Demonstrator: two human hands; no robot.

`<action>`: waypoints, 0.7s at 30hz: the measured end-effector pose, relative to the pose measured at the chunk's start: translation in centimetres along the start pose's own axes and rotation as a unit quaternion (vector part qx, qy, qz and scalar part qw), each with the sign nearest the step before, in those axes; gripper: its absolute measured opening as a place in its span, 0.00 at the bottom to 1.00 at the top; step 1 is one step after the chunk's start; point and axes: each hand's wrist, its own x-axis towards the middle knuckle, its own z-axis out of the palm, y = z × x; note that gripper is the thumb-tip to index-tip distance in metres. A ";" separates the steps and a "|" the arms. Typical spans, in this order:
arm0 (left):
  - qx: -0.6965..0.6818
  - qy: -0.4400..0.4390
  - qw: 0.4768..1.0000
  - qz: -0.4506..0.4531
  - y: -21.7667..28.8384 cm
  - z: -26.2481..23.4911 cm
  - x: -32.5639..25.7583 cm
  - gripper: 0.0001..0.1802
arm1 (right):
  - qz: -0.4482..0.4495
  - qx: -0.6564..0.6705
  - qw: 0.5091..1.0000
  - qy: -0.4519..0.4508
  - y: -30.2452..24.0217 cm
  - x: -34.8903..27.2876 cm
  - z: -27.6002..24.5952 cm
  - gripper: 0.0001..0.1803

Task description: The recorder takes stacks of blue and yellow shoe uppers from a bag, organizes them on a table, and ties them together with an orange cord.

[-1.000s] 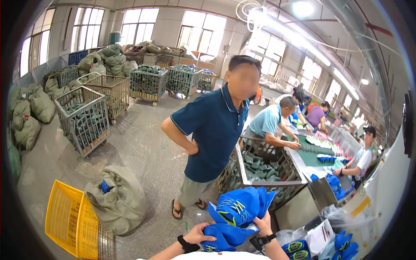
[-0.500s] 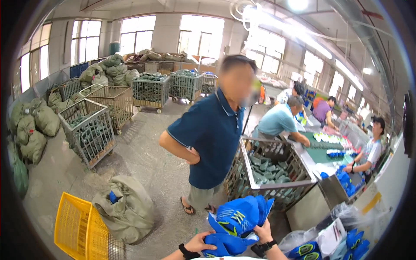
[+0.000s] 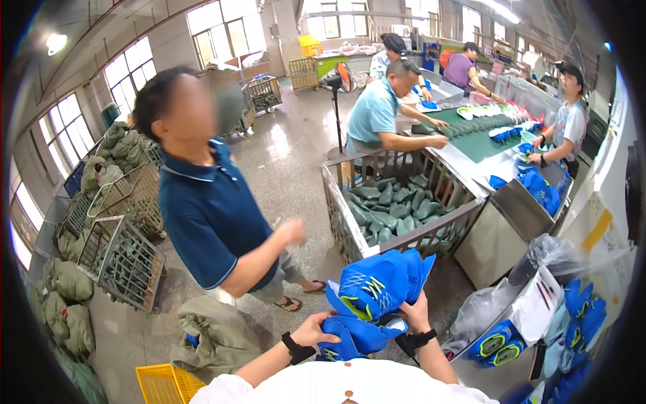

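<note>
A stack of bright blue shoe uppers (image 3: 380,286) with yellow-green lining and white-yellow stitching is held in front of my body. My left hand (image 3: 315,330) grips its lower left side, thumb over the top. On the right side my right hand (image 3: 415,313) is closed round the edge of the stack; some of its fingers are hidden behind the uppers. Both wrists wear black bands. Just beyond the uppers stands a metal-framed cart (image 3: 404,249) filled with dark green shoe lasts (image 3: 393,209).
A person in a dark blue polo (image 3: 208,215) stands close at left, beside an olive sack (image 3: 215,340) and a yellow crate (image 3: 165,384). Blue uppers (image 3: 494,343) and plastic bags lie at right. Co-workers work along a green conveyor (image 3: 481,145).
My view has swung right, so the cart and conveyor show more fully. The standing person's arm has left the hip and is raised in front, hand blurred. Both my hands still hold the uppers.
</note>
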 end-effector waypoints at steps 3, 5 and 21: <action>0.006 -0.017 1.000 -0.005 0.7 0.2 2.5 0.33 | -0.008 0.051 0.999 0.013 0.0 1.0 -1.4 0.30; 0.003 -0.025 1.000 -0.017 1.6 0.3 4.1 0.33 | 0.022 0.032 0.998 0.047 -0.5 1.4 -2.1 0.31; -0.201 -0.180 0.960 0.075 10.4 -2.3 35.8 0.27 | 0.038 -0.154 0.948 0.275 -13.8 22.0 -8.6 0.21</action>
